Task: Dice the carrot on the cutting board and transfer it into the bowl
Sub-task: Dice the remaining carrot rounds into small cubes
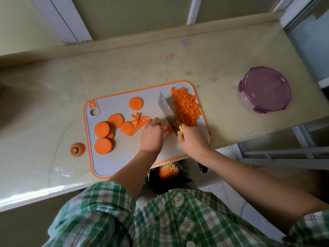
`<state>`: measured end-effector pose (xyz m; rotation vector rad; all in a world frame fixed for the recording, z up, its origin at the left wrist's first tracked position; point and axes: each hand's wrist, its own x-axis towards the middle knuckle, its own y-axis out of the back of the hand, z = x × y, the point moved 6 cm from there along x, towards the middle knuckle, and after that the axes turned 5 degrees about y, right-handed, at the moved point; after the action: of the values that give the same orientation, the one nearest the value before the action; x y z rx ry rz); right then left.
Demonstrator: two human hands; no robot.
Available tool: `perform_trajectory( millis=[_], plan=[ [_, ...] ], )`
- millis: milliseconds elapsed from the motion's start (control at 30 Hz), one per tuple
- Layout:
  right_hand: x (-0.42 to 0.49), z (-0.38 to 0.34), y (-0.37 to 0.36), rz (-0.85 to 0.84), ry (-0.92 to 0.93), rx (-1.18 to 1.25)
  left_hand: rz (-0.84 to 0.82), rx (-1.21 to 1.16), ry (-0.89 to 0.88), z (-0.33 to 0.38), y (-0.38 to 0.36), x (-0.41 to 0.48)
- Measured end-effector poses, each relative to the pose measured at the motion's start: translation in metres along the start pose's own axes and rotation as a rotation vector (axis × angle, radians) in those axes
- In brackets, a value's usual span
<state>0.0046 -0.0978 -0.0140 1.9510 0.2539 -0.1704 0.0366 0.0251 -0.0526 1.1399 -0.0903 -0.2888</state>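
A grey cutting board (124, 157) with an orange rim lies on the counter. Several round carrot slices (102, 129) sit on its left half, with thin carrot sticks (138, 123) beside them. A heap of diced carrot (186, 106) covers the board's right end. My right hand (193, 139) grips a cleaver (169, 113) whose blade stands on the board left of the heap. My left hand (153, 133) holds down a small bunch of carrot (169, 128) against the blade. A dark bowl (168, 172) with diced carrot sits below the counter's front edge, partly hidden.
A carrot top (76, 149) lies on the counter left of the board. A round container with a purple lid (265, 90) stands at the right. The counter's front edge runs just under the board. A white frame stands at the right below the counter.
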Motion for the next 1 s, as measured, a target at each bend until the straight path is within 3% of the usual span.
perform_trajectory(
  millis=[667,1000],
  plan=[
    [0.009,-0.001,-0.005,0.068,-0.019,0.063,-0.037,-0.024,0.015,-0.001,0.001,0.003],
    [0.003,-0.005,-0.009,-0.005,-0.017,0.039,-0.016,-0.064,0.082,-0.006,0.003,0.005]
  ],
)
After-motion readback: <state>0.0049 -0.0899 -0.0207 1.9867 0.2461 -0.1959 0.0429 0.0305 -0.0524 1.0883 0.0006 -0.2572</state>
